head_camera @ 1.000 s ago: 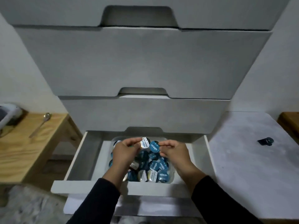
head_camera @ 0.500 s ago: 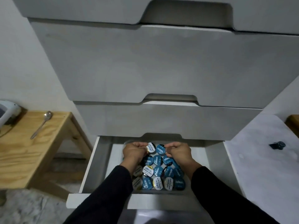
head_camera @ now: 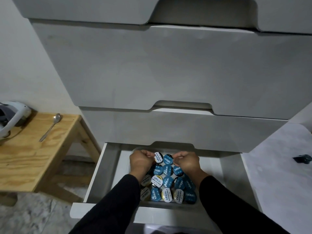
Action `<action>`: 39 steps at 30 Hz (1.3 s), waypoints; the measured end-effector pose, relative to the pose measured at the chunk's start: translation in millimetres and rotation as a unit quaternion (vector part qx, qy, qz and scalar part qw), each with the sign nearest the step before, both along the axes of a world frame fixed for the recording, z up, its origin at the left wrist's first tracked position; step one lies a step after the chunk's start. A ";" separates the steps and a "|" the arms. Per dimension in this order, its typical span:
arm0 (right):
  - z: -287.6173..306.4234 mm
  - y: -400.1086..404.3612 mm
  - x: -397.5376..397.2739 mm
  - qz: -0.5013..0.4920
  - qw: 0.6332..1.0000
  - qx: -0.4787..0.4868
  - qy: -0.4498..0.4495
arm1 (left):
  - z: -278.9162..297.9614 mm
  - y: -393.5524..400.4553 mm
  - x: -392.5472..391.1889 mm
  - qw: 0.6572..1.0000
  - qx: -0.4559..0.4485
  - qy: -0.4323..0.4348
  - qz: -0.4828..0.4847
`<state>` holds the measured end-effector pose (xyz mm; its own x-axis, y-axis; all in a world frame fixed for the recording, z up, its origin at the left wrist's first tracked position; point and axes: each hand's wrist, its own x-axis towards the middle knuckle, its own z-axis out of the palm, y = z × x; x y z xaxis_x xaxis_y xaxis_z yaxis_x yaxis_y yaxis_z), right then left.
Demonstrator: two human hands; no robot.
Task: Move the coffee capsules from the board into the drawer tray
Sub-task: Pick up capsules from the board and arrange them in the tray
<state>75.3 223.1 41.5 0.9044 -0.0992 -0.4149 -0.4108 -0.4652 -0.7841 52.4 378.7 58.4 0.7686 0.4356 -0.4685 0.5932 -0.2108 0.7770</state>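
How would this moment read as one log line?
left hand: pinches white-lidded capsule | right hand: pinches blue-lidded capsule | both over tray | stray capsule on board

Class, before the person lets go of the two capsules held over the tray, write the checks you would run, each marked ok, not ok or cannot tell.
1. Left hand pinches the white-lidded capsule: ok.
2. Right hand pinches the blue-lidded capsule: ok.
3. Both capsules over the tray: ok.
4. Drawer open: ok.
5. Free slot beneath them: cannot tell.
6. Board emptied: not ok, one dark capsule remains.
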 end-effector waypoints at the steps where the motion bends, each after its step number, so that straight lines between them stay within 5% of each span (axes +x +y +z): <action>1: -0.3 0.3 -0.2 0.009 1.000 -0.009 -0.004 | 0.2 -0.4 -0.1 1.000 0.014 -0.001 -0.004; 8: 8.6 1.8 -5.6 0.081 0.986 -0.106 -0.100 | 10.0 -2.7 -3.3 0.988 0.119 -0.043 -0.083; 17: 29.8 6.3 -35.0 0.244 0.916 -0.269 -0.169 | 33.2 -15.5 -31.0 0.889 0.325 -0.024 -0.322; 24: 25.6 -5.4 -62.9 0.182 0.870 -0.331 -0.317 | 37.7 -31.8 -51.6 0.857 0.398 -0.085 -0.318; 39: 66.7 -171.4 -95.9 0.118 0.856 -0.366 -0.346 | 67.1 -198.8 -82.2 0.849 0.375 -0.221 -0.301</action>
<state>-20.6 51.7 108.2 0.9391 0.1150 0.3237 0.2068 -0.9417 -0.2653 -29.8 179.9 125.5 0.9862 -0.0504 0.1578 -0.1117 -0.9057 0.4089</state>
